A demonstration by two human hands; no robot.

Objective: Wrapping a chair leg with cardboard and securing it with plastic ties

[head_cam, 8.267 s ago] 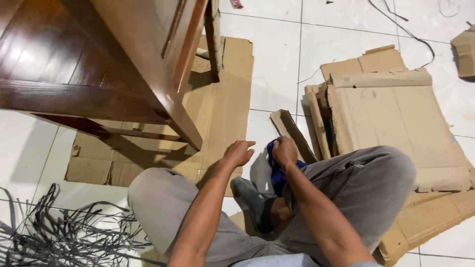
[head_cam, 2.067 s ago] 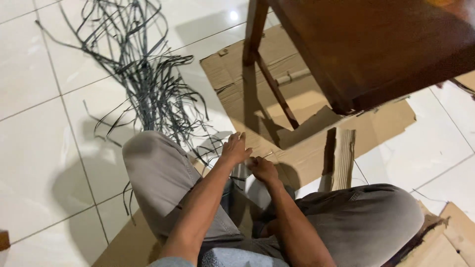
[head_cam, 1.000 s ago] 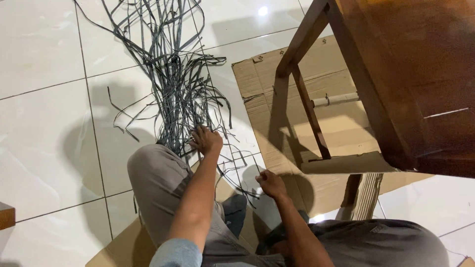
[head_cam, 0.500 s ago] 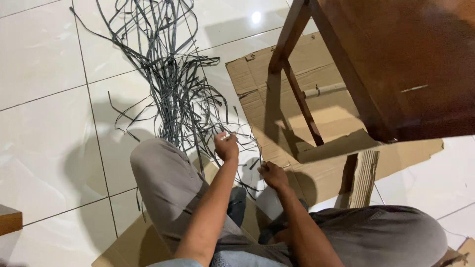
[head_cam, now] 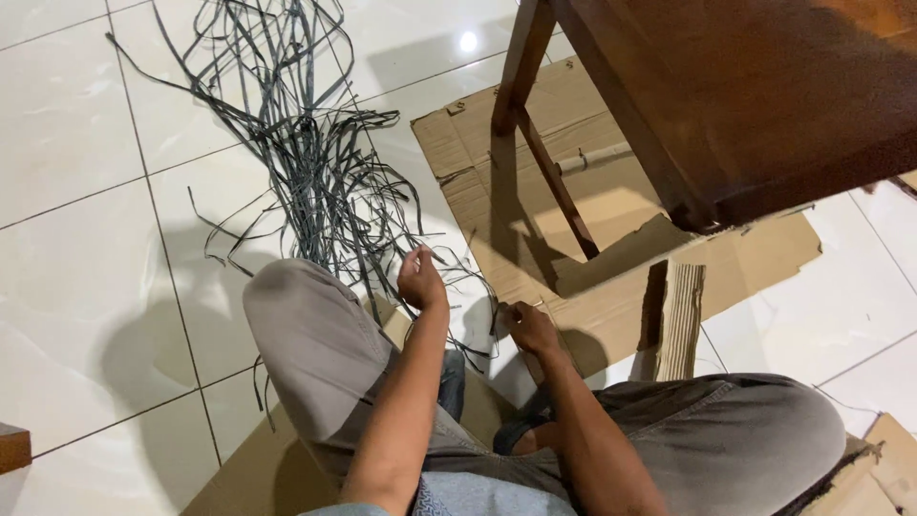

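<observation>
I sit on the white tiled floor in grey trousers, knees apart. A loose heap of dark grey flat strips spreads out ahead on the left. My left hand is raised at the near end of the heap, its fingers pinched on one thin strip. My right hand is a little to the right and lower, fingers closed on what looks like the other end of a strip, over the edge of a flattened cardboard sheet.
A dark brown wooden chair stands on the cardboard at upper right, its legs and crossbar just beyond my right hand. A folded corrugated cardboard piece stands by my right knee. More cardboard lies under me and at the lower right corner.
My left hand reached into the strip heap a second ago, then lifted back toward me with a strip. The view has swung slightly; my right hand stays at the cardboard edge.
</observation>
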